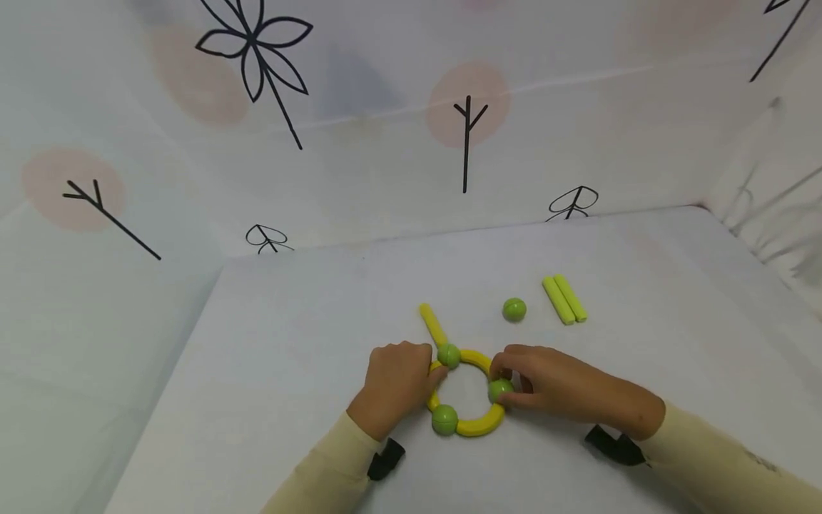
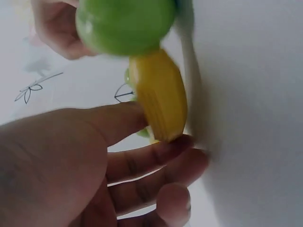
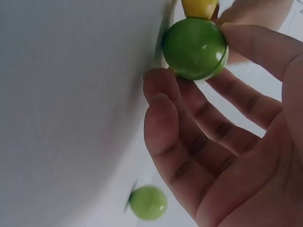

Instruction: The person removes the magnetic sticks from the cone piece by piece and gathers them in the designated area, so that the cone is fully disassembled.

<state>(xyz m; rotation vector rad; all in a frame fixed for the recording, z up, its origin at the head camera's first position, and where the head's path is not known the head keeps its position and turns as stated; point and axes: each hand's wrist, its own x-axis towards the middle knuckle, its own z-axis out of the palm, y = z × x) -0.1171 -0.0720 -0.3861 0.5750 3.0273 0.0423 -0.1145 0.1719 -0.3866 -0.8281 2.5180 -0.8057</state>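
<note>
On the white surface lies a ring of curved yellow rods (image 1: pixel 480 426) joined by green balls. One ball (image 1: pixel 449 355) is at the ring's top, another (image 1: pixel 444 420) at its lower left. From the top ball a straight yellow stick (image 1: pixel 433 325) points away from me. My left hand (image 1: pixel 399 378) pinches the ring's left curved rod (image 2: pixel 163 97) between thumb and fingers. At the ring's right side, my right hand (image 1: pixel 559 378) pinches a green ball (image 3: pixel 195 49) with thumb and fingertips. Parts of the ring are hidden behind both hands.
Beyond the ring sits a loose green ball (image 1: pixel 514 309). To its right, two yellow-green sticks (image 1: pixel 564 300) lie side by side. A patterned cloth wall (image 1: pixel 385 171) rises behind the white surface (image 1: pixel 289 321). Dark straps show at both wrists.
</note>
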